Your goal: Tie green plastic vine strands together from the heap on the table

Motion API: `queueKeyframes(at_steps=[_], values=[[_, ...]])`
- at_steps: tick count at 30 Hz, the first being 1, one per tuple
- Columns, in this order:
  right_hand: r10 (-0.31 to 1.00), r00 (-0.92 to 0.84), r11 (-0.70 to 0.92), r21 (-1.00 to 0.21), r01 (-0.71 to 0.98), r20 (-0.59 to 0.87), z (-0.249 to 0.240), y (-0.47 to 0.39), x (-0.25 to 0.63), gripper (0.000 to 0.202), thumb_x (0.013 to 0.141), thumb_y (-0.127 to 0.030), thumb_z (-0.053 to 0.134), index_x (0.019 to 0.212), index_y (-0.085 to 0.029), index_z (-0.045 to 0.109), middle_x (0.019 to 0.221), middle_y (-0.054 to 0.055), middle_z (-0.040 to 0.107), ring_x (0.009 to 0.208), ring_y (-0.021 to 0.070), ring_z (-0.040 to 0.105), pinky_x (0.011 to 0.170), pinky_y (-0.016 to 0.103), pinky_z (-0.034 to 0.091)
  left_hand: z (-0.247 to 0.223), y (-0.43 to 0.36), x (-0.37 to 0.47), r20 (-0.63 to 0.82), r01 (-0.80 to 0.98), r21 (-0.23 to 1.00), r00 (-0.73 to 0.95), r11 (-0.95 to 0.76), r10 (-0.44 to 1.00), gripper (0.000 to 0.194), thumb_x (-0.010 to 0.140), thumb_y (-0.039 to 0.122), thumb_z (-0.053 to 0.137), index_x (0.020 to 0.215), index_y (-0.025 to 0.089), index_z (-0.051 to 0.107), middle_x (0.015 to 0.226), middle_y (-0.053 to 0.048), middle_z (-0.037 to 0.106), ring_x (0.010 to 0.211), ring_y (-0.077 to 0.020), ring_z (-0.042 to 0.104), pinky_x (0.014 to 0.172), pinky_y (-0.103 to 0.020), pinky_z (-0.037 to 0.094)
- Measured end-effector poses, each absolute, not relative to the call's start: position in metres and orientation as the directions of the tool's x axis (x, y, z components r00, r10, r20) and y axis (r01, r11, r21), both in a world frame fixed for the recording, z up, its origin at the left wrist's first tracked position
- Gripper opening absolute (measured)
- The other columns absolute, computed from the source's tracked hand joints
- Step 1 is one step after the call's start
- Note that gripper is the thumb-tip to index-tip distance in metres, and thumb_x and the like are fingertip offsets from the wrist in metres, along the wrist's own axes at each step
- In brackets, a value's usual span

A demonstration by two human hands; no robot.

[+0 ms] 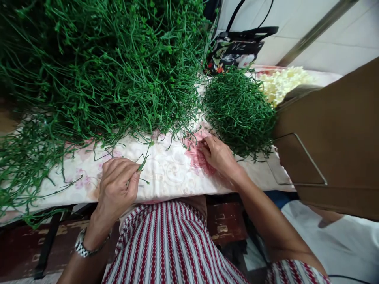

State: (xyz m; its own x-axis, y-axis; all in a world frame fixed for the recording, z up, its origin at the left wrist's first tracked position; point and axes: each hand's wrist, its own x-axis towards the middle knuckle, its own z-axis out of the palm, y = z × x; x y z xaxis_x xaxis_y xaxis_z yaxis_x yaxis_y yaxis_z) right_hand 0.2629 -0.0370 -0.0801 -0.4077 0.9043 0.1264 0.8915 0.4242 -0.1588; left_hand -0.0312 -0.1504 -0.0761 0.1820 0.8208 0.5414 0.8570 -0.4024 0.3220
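While the left hand [117, 187] pinches one green stem [144, 161] clear for handling, the right hand [217, 156] rests unclenched, grasping nothing, beside the small stem pile [239, 108].

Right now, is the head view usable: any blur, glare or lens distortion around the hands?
Head view: even, soft light, no glare; left hand pinching a green stem and right hand look sharp; wide-angle bending shows at the edges, where the big stem pile goes dark at upper left.
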Motion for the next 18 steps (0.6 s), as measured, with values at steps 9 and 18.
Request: queueKeyframes(at_steps=[9,18], values=[[0.85,-0.371,0.396,0.012,0.918,0.375,-0.019,-0.041,0.278,0.022,0.088,-0.021,0.042,0.101,-0.015,0.058,0.09,0.011,0.062,0.08,0.0196,0.056,0.068,0.029,0.04,-0.072,-0.152,-0.028,0.527,0.841,0.314,0.232,-0.441,0.818,0.012,0.078,0.008,0.052,0.084,0.018,0.056,0.08,-0.004,0.064,0.083,-0.0191,0.057,0.085,-0.039,0.041],[0.782,-0.255,0.158,0.214,0.964,0.569,0.032,0.043,0.3,0.033,0.084,-0.032,0.051,0.106,-0.011,0.063,0.099,0.015,0.063,0.087,0.0243,0.054,0.072,0.037,0.037,-0.071,-0.152,-0.02,0.472,0.833,0.343,0.246,-0.434,0.846,0.013,0.08,0.008,0.05,0.086,0.017,0.056,0.082,-0.005,0.063,0.085,-0.0186,0.054,0.089,-0.041,0.039]])
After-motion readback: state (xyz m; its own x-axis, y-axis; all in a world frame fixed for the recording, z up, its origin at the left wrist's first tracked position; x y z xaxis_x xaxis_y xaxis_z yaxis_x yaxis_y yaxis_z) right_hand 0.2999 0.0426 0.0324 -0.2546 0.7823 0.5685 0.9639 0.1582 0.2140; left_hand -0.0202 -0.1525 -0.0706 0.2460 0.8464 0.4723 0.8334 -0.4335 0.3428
